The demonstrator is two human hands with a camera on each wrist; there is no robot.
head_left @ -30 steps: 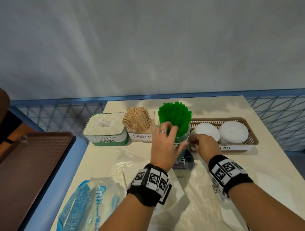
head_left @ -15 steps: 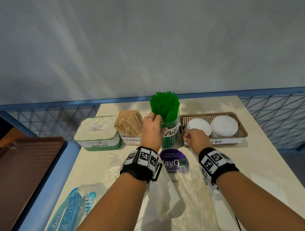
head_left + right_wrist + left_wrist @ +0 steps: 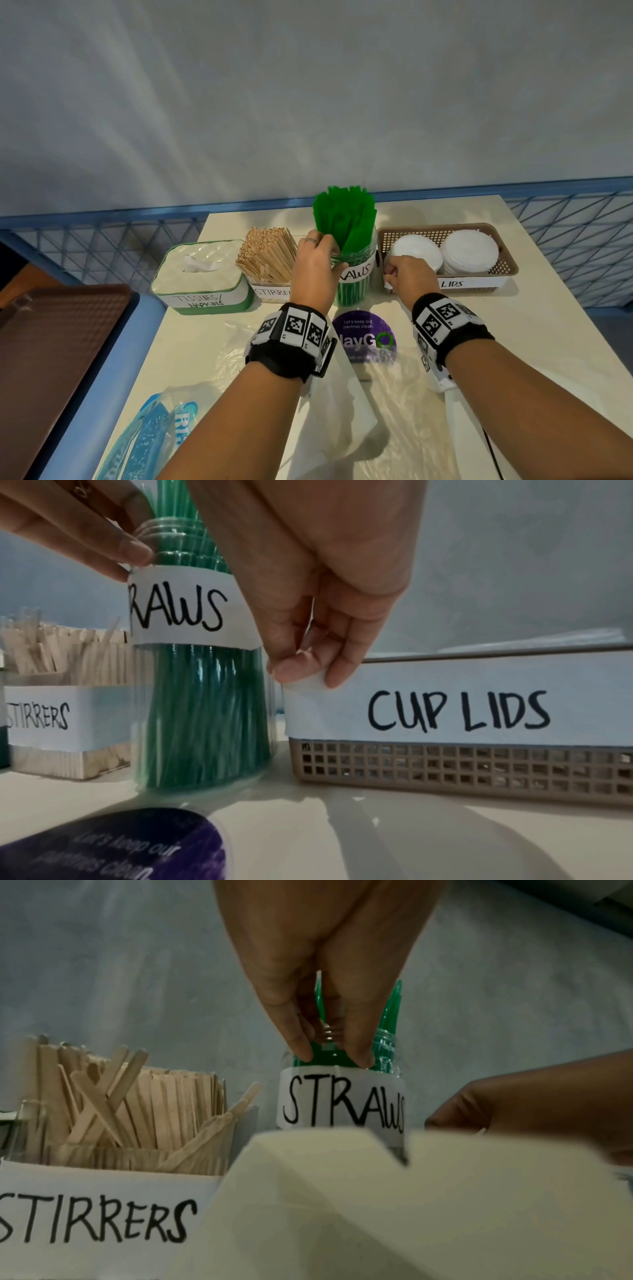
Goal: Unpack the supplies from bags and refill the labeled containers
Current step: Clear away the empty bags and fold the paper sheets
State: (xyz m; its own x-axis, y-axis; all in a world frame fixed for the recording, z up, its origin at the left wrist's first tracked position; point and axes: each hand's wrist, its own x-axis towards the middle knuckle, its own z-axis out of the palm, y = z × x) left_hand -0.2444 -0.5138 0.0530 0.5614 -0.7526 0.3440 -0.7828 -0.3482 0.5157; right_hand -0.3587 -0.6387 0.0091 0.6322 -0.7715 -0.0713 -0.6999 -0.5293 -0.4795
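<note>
A clear jar labelled STRAWS [image 3: 354,284], packed with green straws [image 3: 346,216], stands upright between the stirrers box and the lids basket. My left hand [image 3: 318,263] grips the jar's threaded neck from above; in the left wrist view its fingertips [image 3: 363,1061] sit just above the label. The brown mesh basket [image 3: 445,233] holds two stacks of white cup lids [image 3: 469,251]. My right hand [image 3: 407,277] pinches the upper left corner of the basket's CUP LIDS label [image 3: 445,712] between thumb and finger [image 3: 337,674].
A STIRRERS box of wooden sticks [image 3: 270,257] and a green tissue box [image 3: 202,274] stand to the left. Empty clear plastic bags [image 3: 342,411] and a blue-printed bag [image 3: 150,431] lie on the near table. A purple sticker [image 3: 366,337] marks the tabletop. A brown tray [image 3: 51,342] lies far left.
The straws jar has been pushed back from the near table, uncovering the purple sticker, and stands upright. My left hand has shifted to its neck. My right hand stays at the basket's corner.
</note>
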